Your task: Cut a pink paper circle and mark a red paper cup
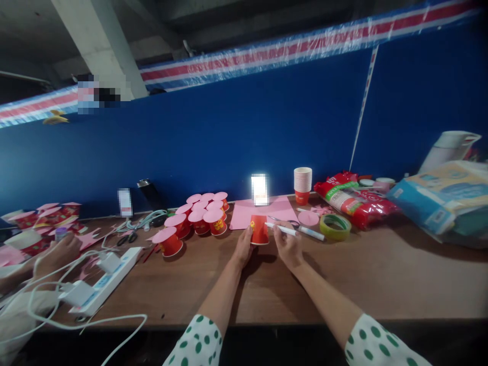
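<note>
Over the table, my left hand grips a red paper cup from its left side. The cup is upside down, its white rim at the bottom. Pinched in my right hand is a slim white pen, its tip close to the cup's right side; I cannot tell whether it touches. Behind the cup lies pink paper. A pair of scissors, a pink paper disc and another white pen lie beyond my right hand.
Several upturned red cups with pink discs stand left. A cup stack, tape roll, red packet and blue package are right. A power strip with cables and another person's hand are far left.
</note>
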Available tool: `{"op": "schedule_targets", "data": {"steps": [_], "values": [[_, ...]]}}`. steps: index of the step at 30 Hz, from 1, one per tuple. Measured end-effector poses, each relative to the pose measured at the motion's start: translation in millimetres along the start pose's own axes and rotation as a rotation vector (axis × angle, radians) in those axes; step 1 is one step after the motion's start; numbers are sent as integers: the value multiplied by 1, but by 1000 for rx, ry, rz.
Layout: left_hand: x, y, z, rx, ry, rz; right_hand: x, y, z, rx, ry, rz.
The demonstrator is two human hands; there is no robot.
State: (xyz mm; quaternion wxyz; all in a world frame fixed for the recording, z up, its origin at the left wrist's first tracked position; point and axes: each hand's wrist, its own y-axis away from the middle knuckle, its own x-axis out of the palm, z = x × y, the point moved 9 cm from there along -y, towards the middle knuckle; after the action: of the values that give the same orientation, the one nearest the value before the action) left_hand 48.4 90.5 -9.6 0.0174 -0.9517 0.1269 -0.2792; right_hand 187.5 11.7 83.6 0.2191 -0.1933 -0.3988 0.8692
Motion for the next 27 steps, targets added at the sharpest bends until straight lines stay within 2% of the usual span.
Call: {"op": "schedule_targets", "data": {"steps": [27], "values": [[4, 3, -3, -8, -49, -19, 0, 1, 0, 28, 2, 14]]}}
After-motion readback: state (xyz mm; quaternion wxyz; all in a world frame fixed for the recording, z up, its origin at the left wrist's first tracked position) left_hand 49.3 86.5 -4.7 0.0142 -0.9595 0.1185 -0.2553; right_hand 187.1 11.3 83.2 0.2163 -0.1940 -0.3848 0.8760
